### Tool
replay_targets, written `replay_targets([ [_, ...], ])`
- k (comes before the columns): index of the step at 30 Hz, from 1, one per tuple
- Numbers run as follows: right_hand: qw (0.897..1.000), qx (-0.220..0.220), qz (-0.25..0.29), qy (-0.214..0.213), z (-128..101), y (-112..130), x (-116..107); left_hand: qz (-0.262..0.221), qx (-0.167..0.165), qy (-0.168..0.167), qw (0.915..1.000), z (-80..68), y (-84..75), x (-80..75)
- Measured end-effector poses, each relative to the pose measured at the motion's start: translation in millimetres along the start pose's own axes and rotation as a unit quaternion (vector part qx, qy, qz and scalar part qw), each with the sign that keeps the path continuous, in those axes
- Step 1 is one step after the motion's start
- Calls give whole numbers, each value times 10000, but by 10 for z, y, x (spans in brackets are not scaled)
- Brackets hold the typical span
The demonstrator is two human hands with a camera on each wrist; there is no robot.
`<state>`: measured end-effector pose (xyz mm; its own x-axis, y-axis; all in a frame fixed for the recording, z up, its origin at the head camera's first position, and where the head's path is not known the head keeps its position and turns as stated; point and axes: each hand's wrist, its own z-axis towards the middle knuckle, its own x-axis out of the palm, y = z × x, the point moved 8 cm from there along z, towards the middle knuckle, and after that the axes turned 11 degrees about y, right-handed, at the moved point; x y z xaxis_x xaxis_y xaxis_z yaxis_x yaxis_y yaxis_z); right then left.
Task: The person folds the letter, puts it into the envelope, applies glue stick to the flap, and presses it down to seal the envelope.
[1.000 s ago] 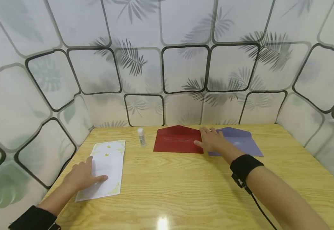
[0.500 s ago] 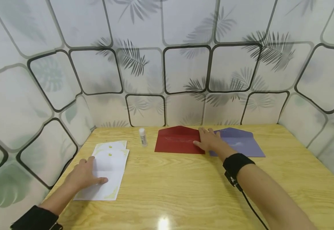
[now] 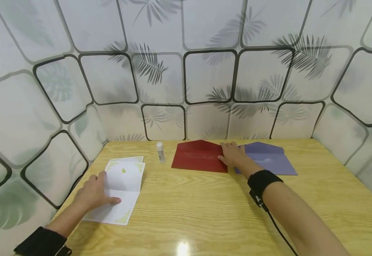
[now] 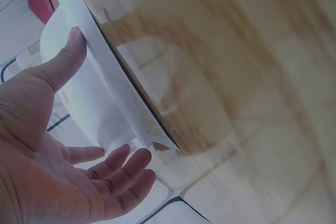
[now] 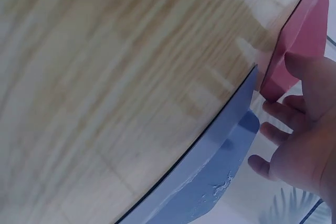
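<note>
Left hand [image 3: 93, 195] lies flat with straight fingers on the white card [image 3: 118, 192], thumb along its fold; right hand [image 3: 232, 155] rests with relaxed fingers on the red envelope's [image 3: 198, 157] right edge, purple envelope [image 3: 270, 160] just beside it; glue stick [image 3: 161, 152] between the hands.

Two envelopes [image 3: 200, 156], two cards [image 3: 117, 192], one glue stick [image 3: 161, 152]
</note>
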<state>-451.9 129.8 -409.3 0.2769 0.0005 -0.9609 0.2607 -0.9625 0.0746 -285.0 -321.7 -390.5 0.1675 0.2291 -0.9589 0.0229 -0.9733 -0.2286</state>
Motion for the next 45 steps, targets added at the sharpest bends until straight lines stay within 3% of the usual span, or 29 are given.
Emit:
replay_targets([
  [13, 9985, -258, -178, -457, 18, 73, -61, -138, 88, -221, 9996, 74, 27, -15],
  [31, 9913, -850, 876, -495, 7, 121, -59, -652, -77, 443, 9969, 294, 216, 40],
  [40, 9909, -981, 815, -428, -92, 143, -87, -1548, -111, 872, 9840, 350, 359, 103],
  [45, 9902, -1116, 764, -350, -176, 159, -108, -2088, -229, 829, 9742, 339, 426, 97],
])
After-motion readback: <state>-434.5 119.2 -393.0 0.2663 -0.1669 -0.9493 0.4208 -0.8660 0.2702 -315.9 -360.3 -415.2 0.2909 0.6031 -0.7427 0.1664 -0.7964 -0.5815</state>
